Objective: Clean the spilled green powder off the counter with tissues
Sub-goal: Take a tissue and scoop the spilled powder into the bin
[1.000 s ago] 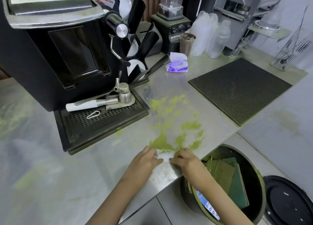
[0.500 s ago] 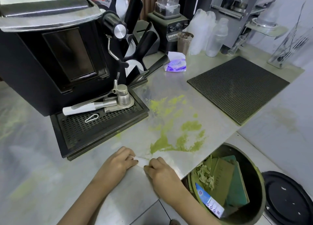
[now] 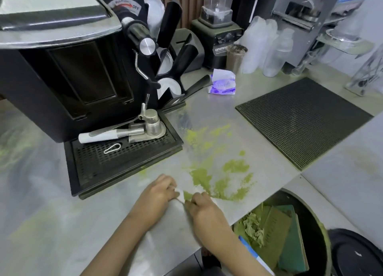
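Stainless steel covers the counter [image 3: 209, 111], its broadest tenant the black espresso machine [image 3: 62, 64] at ten o'clock, drip tray [image 3: 116, 159] jutting forward. A black ribbed bar mat [image 3: 304, 120] lies at two o'clock, and an open bin [image 3: 290, 234] holding green-stained rubbish sits below the counter edge at five o'clock. Green powder [image 3: 219, 176] spreads across the centre, thickest near the front edge, thinner toward the drip tray. At six o'clock the left hand [image 3: 155, 194] and right hand [image 3: 202, 209] are both closed on one small white tissue [image 3: 180, 194], pinched between them at the near rim of the spill. A tissue pack [image 3: 222, 84] waits at twelve o'clock. The likely risk: so small a wad could smear or push powder over the edge short of the bin, or drive it under the drip tray.
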Available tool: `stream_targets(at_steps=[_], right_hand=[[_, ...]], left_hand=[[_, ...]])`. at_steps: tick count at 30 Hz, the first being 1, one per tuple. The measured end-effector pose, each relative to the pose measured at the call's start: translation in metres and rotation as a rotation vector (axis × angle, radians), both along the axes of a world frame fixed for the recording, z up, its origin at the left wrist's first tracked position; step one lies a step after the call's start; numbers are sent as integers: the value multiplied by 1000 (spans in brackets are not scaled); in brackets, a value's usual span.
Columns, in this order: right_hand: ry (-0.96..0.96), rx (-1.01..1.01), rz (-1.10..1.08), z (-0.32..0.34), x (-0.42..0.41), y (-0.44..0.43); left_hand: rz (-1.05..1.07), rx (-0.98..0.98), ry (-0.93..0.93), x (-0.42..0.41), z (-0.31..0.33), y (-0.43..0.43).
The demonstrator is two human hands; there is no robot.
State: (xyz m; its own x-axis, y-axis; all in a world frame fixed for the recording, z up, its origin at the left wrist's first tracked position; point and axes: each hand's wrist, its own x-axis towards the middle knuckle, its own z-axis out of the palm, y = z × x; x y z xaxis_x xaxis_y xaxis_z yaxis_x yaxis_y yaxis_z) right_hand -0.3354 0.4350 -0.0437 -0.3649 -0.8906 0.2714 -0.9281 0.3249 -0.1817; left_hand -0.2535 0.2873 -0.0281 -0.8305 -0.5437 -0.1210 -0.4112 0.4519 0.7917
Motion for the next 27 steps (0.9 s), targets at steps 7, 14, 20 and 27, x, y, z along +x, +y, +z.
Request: stream_targets(at_steps=[7,14,20,27], right_hand=[[20,54,-33,-11,-28,9],[-105,-14,27,17,-53,19],[-221,109,114,-10,-47,36],[-204,84,2,38,-97,6]], left_hand=[[33,9,-21,-30,0,15],[-65,-299,87,-36,9,24],[-78,-249,7,-12,-13,41],[-83,-349,-11,-59,10,21]])
